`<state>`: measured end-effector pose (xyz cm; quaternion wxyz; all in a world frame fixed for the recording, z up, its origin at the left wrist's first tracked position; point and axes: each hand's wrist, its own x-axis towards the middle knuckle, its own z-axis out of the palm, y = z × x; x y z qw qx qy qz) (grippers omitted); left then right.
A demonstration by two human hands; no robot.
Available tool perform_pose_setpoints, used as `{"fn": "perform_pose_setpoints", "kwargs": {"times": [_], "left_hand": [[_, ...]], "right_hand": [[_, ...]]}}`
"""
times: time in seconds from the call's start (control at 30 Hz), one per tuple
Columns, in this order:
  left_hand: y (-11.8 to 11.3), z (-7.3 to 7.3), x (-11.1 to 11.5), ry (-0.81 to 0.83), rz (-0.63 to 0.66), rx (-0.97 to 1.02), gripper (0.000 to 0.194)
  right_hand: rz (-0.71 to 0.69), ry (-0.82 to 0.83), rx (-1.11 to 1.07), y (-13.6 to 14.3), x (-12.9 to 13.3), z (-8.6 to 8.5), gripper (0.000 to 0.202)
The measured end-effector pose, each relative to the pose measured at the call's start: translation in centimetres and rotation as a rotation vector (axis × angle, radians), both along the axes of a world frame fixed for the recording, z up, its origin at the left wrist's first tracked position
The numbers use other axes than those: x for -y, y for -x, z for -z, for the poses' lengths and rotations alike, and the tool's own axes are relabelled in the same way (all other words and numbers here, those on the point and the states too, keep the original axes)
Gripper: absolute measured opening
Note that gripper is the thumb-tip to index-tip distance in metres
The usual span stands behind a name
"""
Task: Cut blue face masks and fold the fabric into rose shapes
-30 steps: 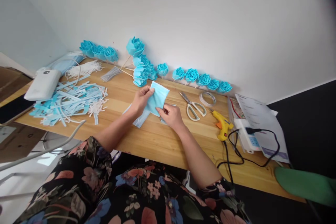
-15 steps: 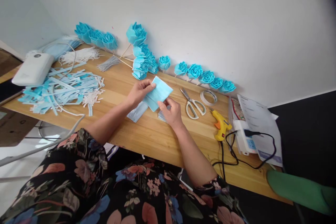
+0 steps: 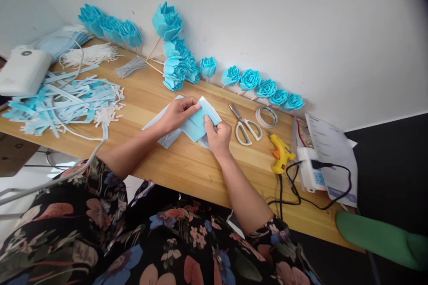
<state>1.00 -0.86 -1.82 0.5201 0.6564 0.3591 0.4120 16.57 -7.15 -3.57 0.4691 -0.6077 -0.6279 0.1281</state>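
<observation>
Between my hands is a light blue sheet, creased, with a paler strip along its upper right edge. My left hand pinches its upper left part. The thumb of my right hand lies on the sheet's face, with the fingers curled behind its right side. Under the hands, pale grey-blue pieces lie on the wooden table, partly hidden. White-handled scissors lie to the right of my right hand. Blue flowers on sticks stand beyond my hands.
To the left are cut blue strips, a white power bank and white cords. To the right are a tape roll, a yellow glue gun, a power strip and papers. More flowers line the wall.
My right thumb has moved up and inward over the sheet. The sheet's upper right edge now shows a paler strip. The view has shifted slightly, and more of the pale piece left of my hands shows.
</observation>
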Motion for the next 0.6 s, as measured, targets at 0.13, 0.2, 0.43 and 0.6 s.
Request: {"fn": "perform_pose_setpoints", "kwargs": {"times": [0.13,0.2,0.43,0.6], "left_hand": [[0.1,0.0,-0.1,0.011,0.035,-0.002,0.038],[0.2,0.0,-0.1,-0.003,0.027,-0.028,0.039],[0.3,-0.1,0.0,-0.047,0.147,-0.11,0.04],[0.3,0.1,0.0,-0.043,0.263,-0.165,0.037]], "right_hand": [[-0.003,-0.029,0.007,-0.2,0.1,-0.3,0.039],[-0.02,-0.025,-0.022,-0.3,0.1,-0.4,0.036],[-0.042,-0.032,-0.346,-0.4,0.0,-1.2,0.03],[0.092,-0.102,-0.341,-0.5,0.0,-1.5,0.029]]}}
